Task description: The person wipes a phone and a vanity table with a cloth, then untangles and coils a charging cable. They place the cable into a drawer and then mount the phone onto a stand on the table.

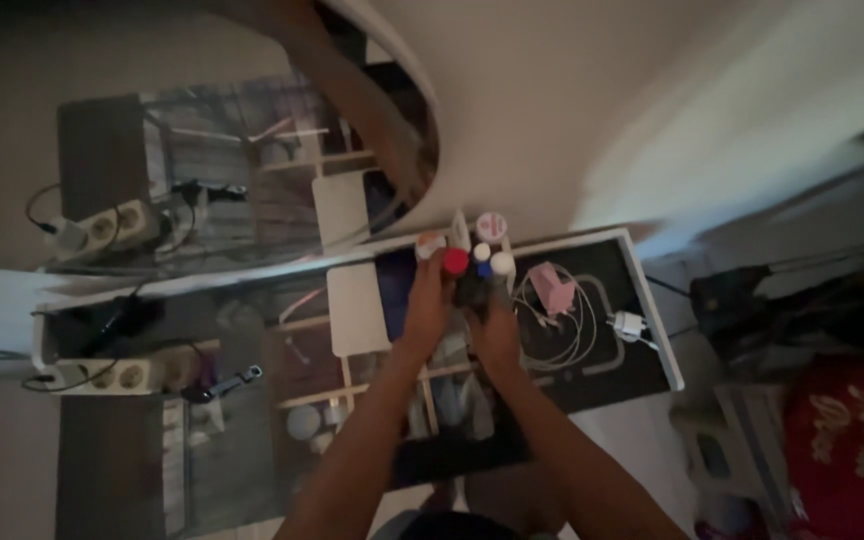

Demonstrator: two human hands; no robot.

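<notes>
**Hands at a cluster of small bottles on a glass-topped table**

Forearms come up from the bottom edge and meet over the middle of the table. The left hand [425, 310] is curled around a small bottle with a red cap [455, 261], fingers pressed about its body, cap uppermost. Seen from overhead, the bottle's long axis runs up toward the camera, so it stands upright with the cap toward the lens. The right hand [493, 325] is closed around something dark just beside the left hand; what it grips is too blurred to make out. Directly past the fingers stands a tight group of small containers: one with a blue cap [484, 269], two with white caps [501, 262], and a round pink-lidded jar [491, 225] near the back edge of the table [652, 300]. To the right of them lie a pink charger [554, 287] and a tangle of white cable [572, 335] ending in a white plug [628, 324]. A white pad [356, 308] lies left of the hands. Further left, a power strip [112, 375] rests on a lower level. Beyond the table, a mirror [252, 170] leans against the wall and repeats the scene.
</notes>
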